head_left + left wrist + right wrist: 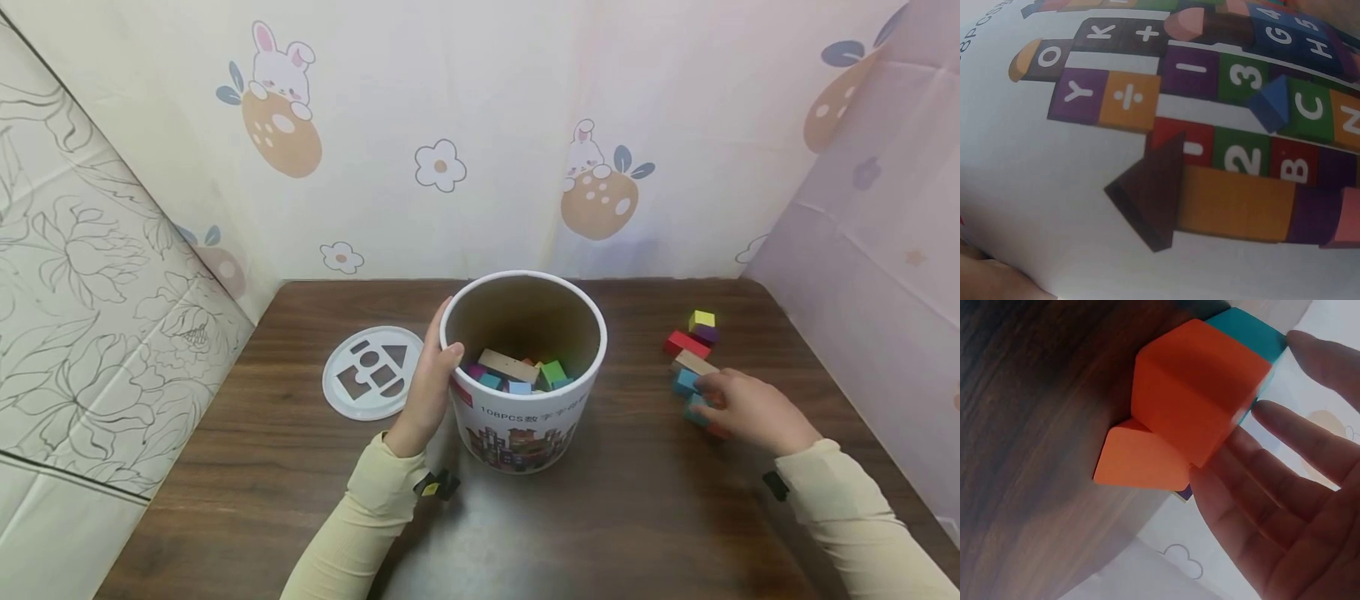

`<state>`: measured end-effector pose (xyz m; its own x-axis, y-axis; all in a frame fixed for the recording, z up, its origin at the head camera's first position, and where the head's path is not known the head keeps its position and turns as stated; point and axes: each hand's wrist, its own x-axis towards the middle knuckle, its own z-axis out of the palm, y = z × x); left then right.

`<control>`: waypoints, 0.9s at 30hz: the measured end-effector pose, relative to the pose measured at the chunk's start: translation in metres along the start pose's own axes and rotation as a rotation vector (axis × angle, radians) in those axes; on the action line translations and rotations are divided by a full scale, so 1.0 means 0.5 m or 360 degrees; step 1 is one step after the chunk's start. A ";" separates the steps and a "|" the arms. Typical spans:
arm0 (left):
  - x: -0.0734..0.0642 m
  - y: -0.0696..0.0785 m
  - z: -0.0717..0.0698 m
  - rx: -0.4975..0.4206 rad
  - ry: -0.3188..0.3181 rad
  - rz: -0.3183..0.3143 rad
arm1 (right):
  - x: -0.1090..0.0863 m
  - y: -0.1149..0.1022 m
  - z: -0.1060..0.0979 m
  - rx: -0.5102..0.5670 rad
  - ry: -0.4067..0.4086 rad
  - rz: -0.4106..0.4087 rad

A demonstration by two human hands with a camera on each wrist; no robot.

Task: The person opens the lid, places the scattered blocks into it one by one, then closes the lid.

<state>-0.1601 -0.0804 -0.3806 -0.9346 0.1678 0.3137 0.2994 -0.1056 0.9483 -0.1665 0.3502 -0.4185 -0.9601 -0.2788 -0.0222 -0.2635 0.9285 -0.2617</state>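
In the head view a white bucket [517, 417] with printed pictures of blocks stands mid-table, several coloured blocks [510, 367] inside it. My left hand [427, 387] grips its left side, the thumb over the rim. Printed letter blocks on the bucket wall [1085, 212] fill the left wrist view. On the right, my right hand [757, 412] is at a row of loose blocks. Its fairly straight fingers touch an orange-red block [1191, 387] and a teal block [1247, 331] in the right wrist view. Another orange block [1138, 459] lies against the orange-red one.
A round white lid [348, 404] with shaped cutouts lies left of the bucket. Beyond my right hand are a natural wood block [693, 362], a red block [684, 342] and a yellow block [702, 319]. Curtains with printed patterns hang behind the brown table [247, 500].
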 end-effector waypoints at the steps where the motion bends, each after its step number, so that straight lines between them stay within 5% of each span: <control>1: 0.000 0.000 0.000 0.0001 0.0001 -0.0002 | 0.000 -0.002 0.000 0.0004 0.0000 -0.0004; 16: -0.002 0.003 0.001 0.0024 0.0003 -0.0025 | 0.006 -0.015 -0.008 0.0014 -0.0011 -0.0026; 27: -0.001 0.004 0.002 0.0010 0.0000 -0.0021 | 0.016 -0.057 -0.076 0.0063 0.0054 -0.0092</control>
<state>-0.1590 -0.0798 -0.3789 -0.9385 0.1689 0.3012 0.2882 -0.0973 0.9526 -0.1704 0.3310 -0.3745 -0.9462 -0.3226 0.0263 -0.3153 0.9004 -0.2999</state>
